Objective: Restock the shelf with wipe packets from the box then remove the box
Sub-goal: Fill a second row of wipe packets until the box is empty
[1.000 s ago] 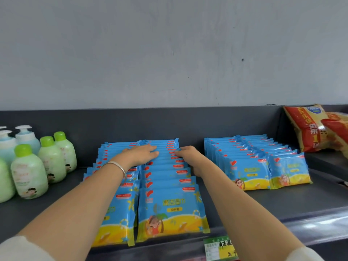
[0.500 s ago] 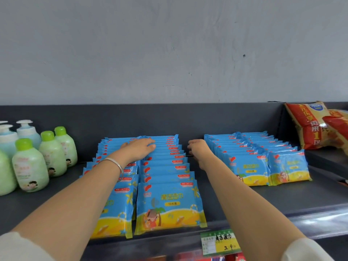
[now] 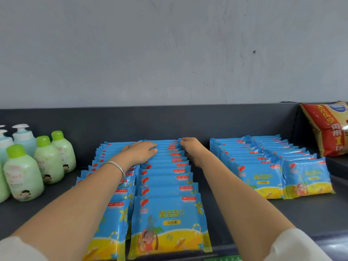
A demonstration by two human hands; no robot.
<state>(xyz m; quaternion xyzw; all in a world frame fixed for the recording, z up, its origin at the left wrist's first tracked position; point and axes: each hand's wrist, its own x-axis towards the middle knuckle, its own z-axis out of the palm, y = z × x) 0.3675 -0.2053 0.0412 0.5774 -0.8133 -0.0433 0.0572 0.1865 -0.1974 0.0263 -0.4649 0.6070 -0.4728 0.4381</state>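
Hands deeper along shelf (image 3: pixel 282 219) than second before. Right hand (image 3: pixel 190 147) shifted off packet tops to right flank of wipe packets (image 3: pixel 167 189), near back edge, fingers curled loosely, clamped on nothing. Left hand (image 3: pixel 140 152) flat, fingers spread, pressing rear packet tops. Hands apart. Rows near front-centre of shelf. Likely squaring rows; restock near done. Box not in view.

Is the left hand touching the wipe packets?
Touching: the head view shows the left hand lying flat on the blue wipe packets, no gap visible.
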